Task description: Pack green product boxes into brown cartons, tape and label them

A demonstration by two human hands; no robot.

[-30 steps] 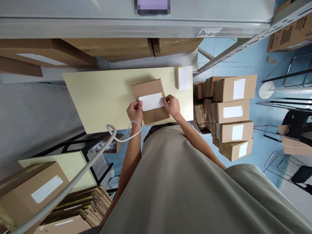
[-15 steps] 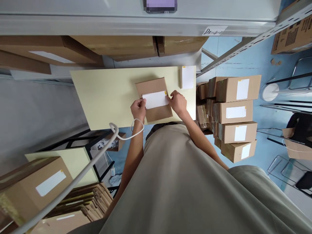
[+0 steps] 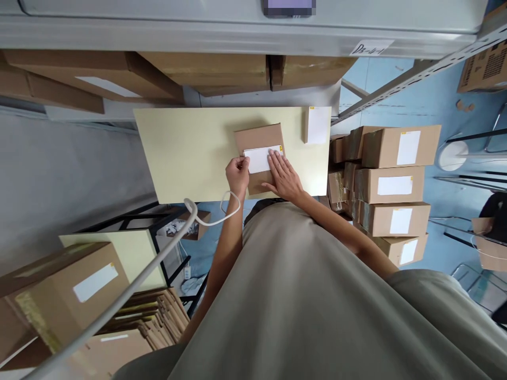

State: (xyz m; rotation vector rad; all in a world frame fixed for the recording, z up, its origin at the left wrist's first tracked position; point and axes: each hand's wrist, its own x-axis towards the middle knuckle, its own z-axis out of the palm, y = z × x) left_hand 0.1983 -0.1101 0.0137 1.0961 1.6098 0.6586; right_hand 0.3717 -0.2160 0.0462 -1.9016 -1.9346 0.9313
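A small cardboard box (image 3: pixel 259 135) lies slightly turned on the pale yellow table (image 3: pixel 190 153). Across its top is a white label (image 3: pixel 257 160) with a yellow mark at one corner. My left hand (image 3: pixel 238 173) pinches the label's left end between thumb and fingers. Flat over the right part of the label and box rests my right hand (image 3: pixel 284 176), fingers stretched out and thumb apart. A white stack of labels (image 3: pixel 318 125) sits at the table's far right corner.
Labelled cartons (image 3: pixel 400 184) are piled on the floor to the right. A grey shelf (image 3: pixel 198 37) with large boxes stands behind the table. A white curved tube (image 3: pixel 158 258) crosses the lower left, near my left forearm. Flattened cardboard (image 3: pixel 158 316) is stacked below it.
My right hand has gone from holding the label's right end with bent fingers to lying flat on it. My left hand stays at the left end. The whole view has shifted slightly.
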